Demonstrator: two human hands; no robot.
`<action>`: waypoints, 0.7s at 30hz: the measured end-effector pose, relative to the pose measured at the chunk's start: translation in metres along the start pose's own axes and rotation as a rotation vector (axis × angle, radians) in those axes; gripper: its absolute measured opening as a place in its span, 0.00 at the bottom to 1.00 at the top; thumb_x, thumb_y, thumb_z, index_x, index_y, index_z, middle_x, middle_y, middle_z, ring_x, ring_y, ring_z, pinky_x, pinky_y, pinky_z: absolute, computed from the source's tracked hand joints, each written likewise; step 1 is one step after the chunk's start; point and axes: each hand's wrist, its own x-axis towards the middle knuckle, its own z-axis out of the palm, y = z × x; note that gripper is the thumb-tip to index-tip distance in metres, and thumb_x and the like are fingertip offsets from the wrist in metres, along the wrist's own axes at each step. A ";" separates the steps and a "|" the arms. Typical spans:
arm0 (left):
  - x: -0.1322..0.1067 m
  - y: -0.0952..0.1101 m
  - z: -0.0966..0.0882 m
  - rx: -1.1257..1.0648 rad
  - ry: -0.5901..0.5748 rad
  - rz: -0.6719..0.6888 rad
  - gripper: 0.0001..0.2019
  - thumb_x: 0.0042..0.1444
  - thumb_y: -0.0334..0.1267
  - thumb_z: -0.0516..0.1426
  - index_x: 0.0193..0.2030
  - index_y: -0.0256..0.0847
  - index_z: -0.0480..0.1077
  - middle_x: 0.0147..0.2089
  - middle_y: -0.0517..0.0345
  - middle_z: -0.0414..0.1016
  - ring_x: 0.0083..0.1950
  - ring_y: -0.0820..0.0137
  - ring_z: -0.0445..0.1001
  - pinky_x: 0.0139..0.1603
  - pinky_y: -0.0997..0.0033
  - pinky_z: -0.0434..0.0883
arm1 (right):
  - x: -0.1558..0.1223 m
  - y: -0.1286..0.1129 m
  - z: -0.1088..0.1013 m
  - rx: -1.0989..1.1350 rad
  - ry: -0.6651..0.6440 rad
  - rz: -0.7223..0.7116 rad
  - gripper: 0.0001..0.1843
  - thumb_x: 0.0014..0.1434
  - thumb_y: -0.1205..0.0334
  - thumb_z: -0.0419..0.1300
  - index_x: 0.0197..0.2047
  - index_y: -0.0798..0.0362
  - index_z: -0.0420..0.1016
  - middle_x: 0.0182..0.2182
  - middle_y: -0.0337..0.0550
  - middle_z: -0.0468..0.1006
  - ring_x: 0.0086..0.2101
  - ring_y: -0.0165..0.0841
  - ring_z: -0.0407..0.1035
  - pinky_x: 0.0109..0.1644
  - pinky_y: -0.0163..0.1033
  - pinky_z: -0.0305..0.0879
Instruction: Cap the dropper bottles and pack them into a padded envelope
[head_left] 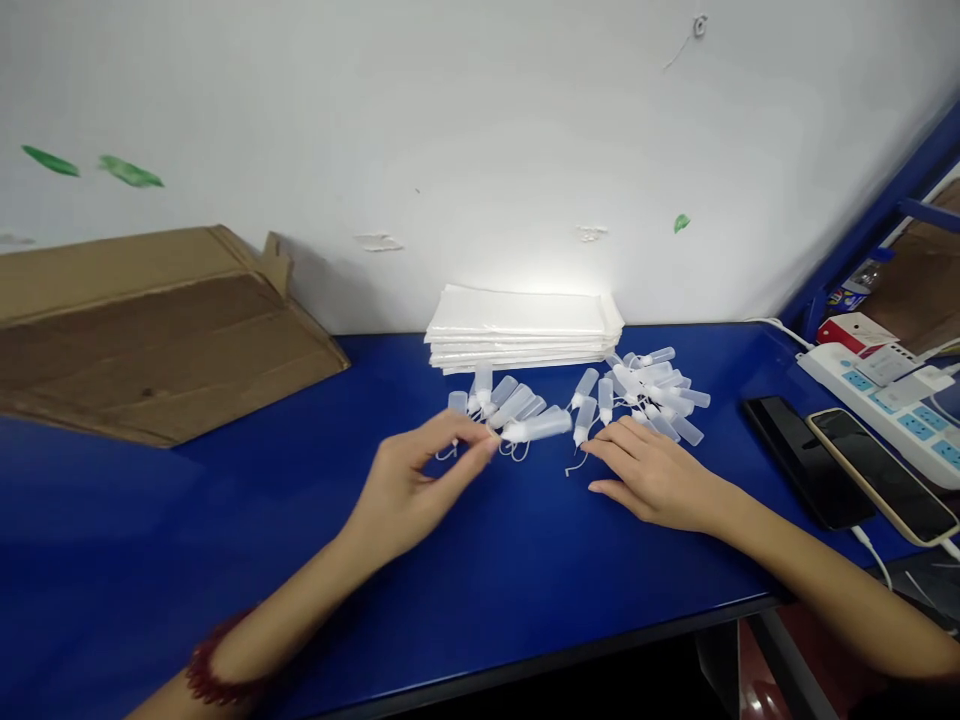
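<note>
Left hand (409,485): thumb and forefinger pinched together at the nozzle end of a translucent squeeze bottle (544,425), whose body points to the right over the desk; a dark red beaded bracelet (214,668) circles the wrist.
Right hand (667,480): palm down, fingers slightly curled, the fingertips at the narrow tip of another squeeze bottle (585,418); whether they grip it cannot be told.
Left bottle group (514,402): several similar bottles lying close together beyond the left hand, with thin white tethers looping from their tips.
Right bottle pile (660,385): a larger, overlapping heap just beyond the right hand, the bottles lying in varied directions.
White stack (525,312): flat white packets piled at the back of the desk, against the wall (480,130), behind the bottles.
Desk (525,570): blue, smooth surface bearing all the bottles.
Cardboard (150,350): brown folded piece leaning at the far left, well apart from the bottles.
Right edge: black phone (806,460) beside a second phone in a pale case (885,478), both near a white power strip (900,410) with blue sockets.
</note>
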 end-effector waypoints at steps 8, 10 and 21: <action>0.007 -0.028 0.005 0.276 0.324 -0.092 0.10 0.59 0.43 0.57 0.30 0.41 0.73 0.30 0.60 0.76 0.33 0.68 0.73 0.37 0.68 0.68 | -0.002 0.003 0.006 -0.101 0.055 -0.025 0.12 0.66 0.72 0.51 0.50 0.63 0.69 0.45 0.56 0.72 0.45 0.41 0.65 0.46 0.44 0.68; 0.008 -0.031 0.006 0.328 0.288 -0.081 0.11 0.59 0.44 0.56 0.31 0.41 0.74 0.30 0.58 0.77 0.35 0.66 0.74 0.38 0.66 0.68 | 0.003 0.005 0.007 -0.176 0.048 -0.009 0.14 0.65 0.74 0.49 0.52 0.63 0.69 0.47 0.56 0.73 0.46 0.41 0.65 0.46 0.45 0.67; -0.001 -0.015 0.010 0.314 0.127 0.001 0.10 0.62 0.41 0.54 0.45 0.40 0.72 0.35 0.58 0.75 0.37 0.67 0.73 0.38 0.68 0.70 | 0.032 0.024 0.021 -0.545 -0.099 -0.144 0.14 0.66 0.77 0.47 0.43 0.60 0.74 0.43 0.52 0.78 0.44 0.41 0.69 0.46 0.46 0.64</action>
